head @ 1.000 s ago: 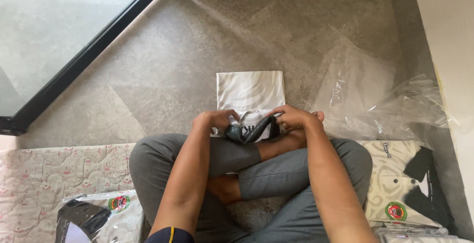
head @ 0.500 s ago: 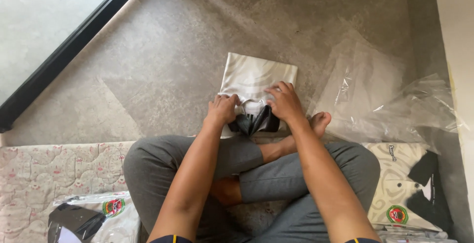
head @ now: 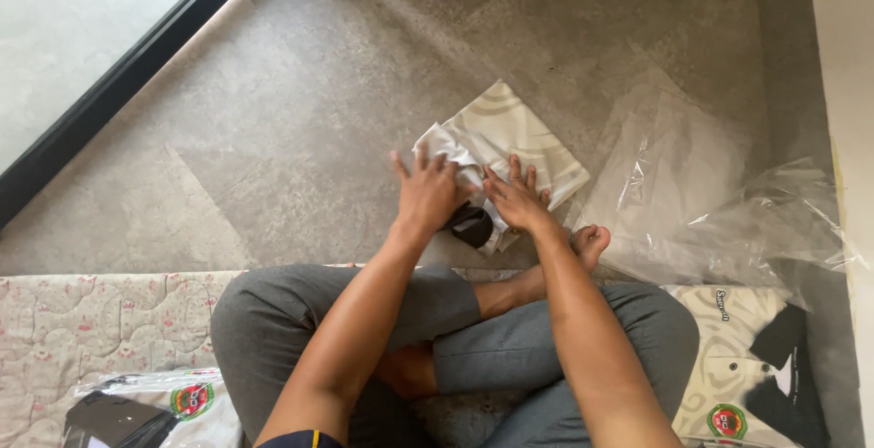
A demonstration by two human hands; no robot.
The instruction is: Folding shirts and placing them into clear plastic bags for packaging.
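— What's around you, biggest things first?

— The grey speckled stone floor [head: 300,111] carries everything. A black frame strip [head: 137,70] cuts across its far left corner. Along the near left edge lies a pale quilted mat with pink print [head: 100,316], and I sit cross-legged half on it in my grey trousers [head: 510,352].

— And to your right?

— A crumpled clear plastic bag [head: 719,202] lies on the floor towards the right edge. Nearer me on that side is a cream and black patterned shirt with a round badge [head: 737,366]; a similar bagged shirt [head: 155,407] lies on the mat at the near left corner.

— What are you handling?

— A folded cream shirt with pale swirl pattern and black collar [head: 514,134], lying skewed on the floor just beyond my crossed legs, about midway between the left and right edges.

— Your hands?

— My left hand [head: 426,195] lies flat, fingers spread, pressing on the shirt's near left part, gripping nothing. My right hand [head: 515,200] also lies open on it, fingers splayed, just beside the left. The black collar [head: 472,225] shows between my wrists.
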